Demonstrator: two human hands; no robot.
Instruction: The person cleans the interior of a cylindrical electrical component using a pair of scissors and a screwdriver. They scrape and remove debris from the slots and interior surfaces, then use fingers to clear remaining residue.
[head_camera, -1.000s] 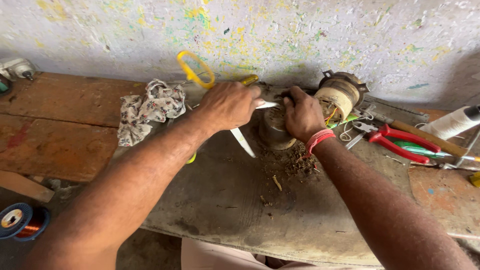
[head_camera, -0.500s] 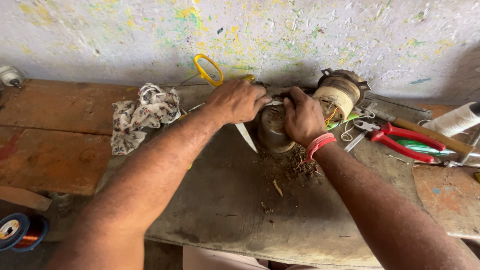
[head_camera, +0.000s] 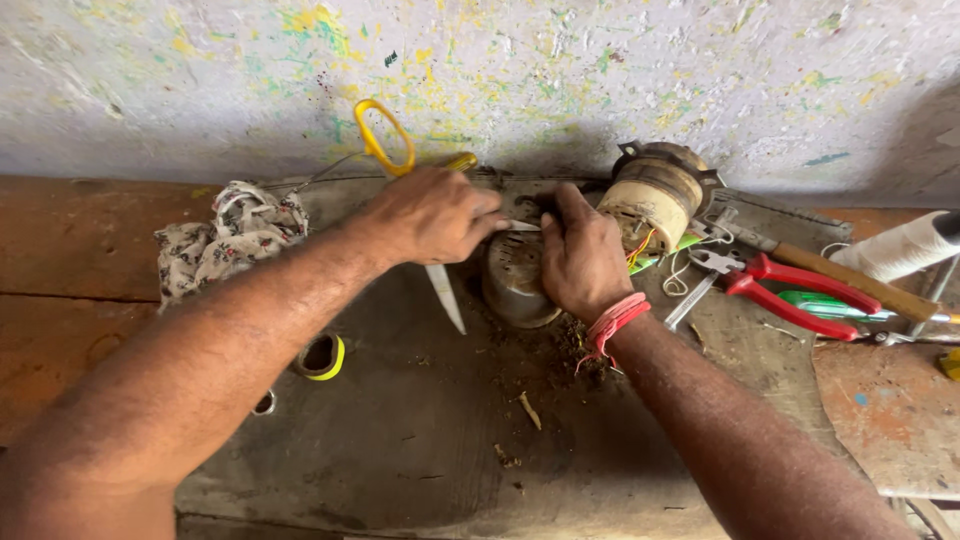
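Note:
My left hand (head_camera: 432, 215) grips a thin metal tool whose tip pokes toward my right hand; a white blade-like strip (head_camera: 446, 298) sticks out below the fist. My right hand (head_camera: 580, 258), with a red thread band at the wrist, clamps down on a round dirty metal motor housing (head_camera: 513, 285) lying on the grey work slab (head_camera: 420, 440). Both hands meet over the top of the housing, and the tool's tip is hidden between them. Dark crumbs and debris (head_camera: 545, 350) lie just in front of the housing.
A wound motor coil (head_camera: 655, 198) stands behind my right hand. Red-handled pliers (head_camera: 800, 292), a green screwdriver (head_camera: 840, 305), a wooden-handled tool (head_camera: 850, 278) and a white thread spool (head_camera: 900, 248) lie at the right. Yellow-handled scissors (head_camera: 385, 140), a patterned rag (head_camera: 230, 235) and a tape roll (head_camera: 322, 356) sit at the left.
The view has shifted a little toward the bench; both hands stay on the housing, the left hand pressing closer to the right. A tape roll now shows under my left forearm.

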